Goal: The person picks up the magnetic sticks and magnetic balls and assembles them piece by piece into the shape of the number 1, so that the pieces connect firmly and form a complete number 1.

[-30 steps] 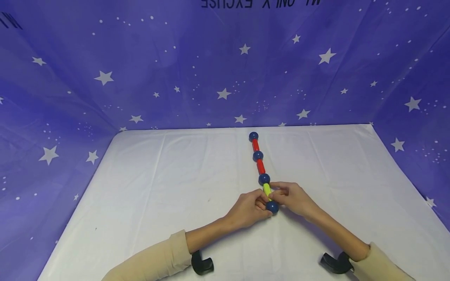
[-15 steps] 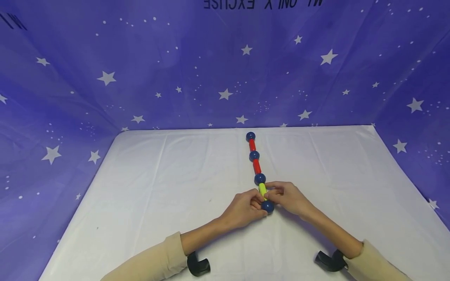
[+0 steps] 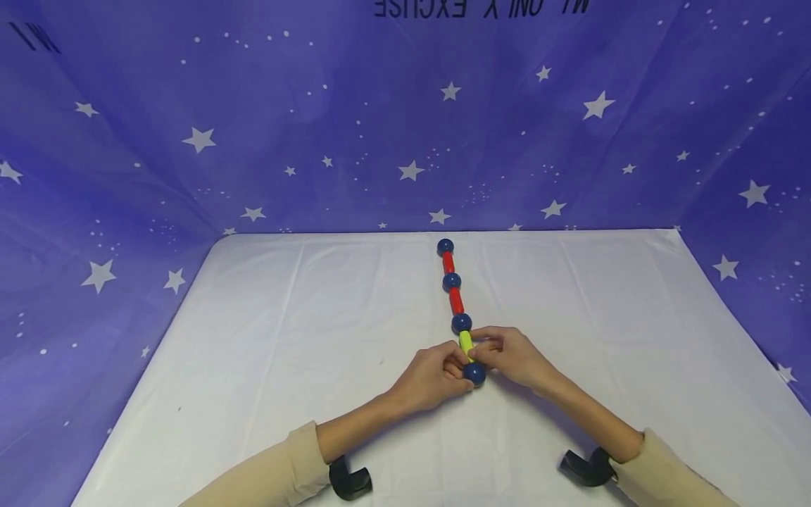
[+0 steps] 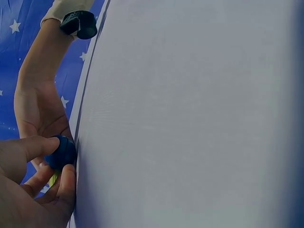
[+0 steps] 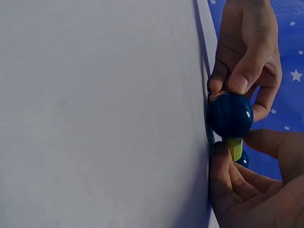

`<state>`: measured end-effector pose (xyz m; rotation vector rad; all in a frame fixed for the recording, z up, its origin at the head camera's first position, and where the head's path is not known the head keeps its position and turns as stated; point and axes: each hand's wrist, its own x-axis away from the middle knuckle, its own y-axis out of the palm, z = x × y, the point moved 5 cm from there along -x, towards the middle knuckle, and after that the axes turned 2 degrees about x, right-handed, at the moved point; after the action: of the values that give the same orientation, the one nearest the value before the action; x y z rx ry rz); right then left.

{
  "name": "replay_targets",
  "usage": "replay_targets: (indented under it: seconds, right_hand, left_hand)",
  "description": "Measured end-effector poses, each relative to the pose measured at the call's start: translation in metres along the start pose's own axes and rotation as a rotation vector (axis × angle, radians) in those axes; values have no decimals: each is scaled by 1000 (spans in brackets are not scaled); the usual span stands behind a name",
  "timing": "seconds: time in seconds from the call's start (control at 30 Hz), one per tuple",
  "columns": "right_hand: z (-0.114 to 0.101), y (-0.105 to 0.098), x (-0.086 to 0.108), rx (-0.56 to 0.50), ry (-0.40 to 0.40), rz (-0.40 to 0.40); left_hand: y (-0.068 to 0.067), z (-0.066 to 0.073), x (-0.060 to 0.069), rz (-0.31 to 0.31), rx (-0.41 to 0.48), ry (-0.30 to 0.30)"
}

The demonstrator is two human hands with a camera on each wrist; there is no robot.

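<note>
A row of dark blue balls and short rods lies on the white-covered table. My left hand (image 3: 431, 378) pinches the nearest blue ball (image 3: 474, 374), thumb on one side and fingers on the other. My right hand (image 3: 512, 355) holds the yellow-green rod (image 3: 466, 343) joined to that ball; its index fingertip reaches close to the following blue ball (image 3: 462, 323). Beyond that run a red rod (image 3: 457, 301), a blue ball (image 3: 452, 282), another red rod (image 3: 448, 263) and the far blue ball (image 3: 445, 247). In the right wrist view, fingers partly cover the yellow-green rod (image 5: 233, 148).
A white cloth (image 3: 317, 303) covers the table. Behind and beside it hangs a purple-blue curtain (image 3: 355, 127) with white stars. Black curved pieces (image 3: 350, 481) show at both sleeve cuffs.
The whole row has slid a little to the left across the table, its parts still joined. Both hands have shifted left with it, keeping the same hold.
</note>
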<state>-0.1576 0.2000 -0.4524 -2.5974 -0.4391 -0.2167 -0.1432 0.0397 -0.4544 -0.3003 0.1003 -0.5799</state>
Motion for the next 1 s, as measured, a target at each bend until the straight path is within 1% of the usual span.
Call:
replay_targets:
  seconds: [0.33,0.6,0.73,1.0]
  right_hand:
    - [-5,7,-4,-15,-1,-7]
    - [-5,11,-8,32,34,6]
    - [-4,13,-9,38,42,8]
    - [-4,14,-9,30,19,-2]
  left_hand:
    - [-7,-1,6,5,-17,-4]
    - [-12,-3,9,12,-26,16]
    - [-14,-3,11,16,-44,6]
    - [-15,-2,13,16,-39,-6]
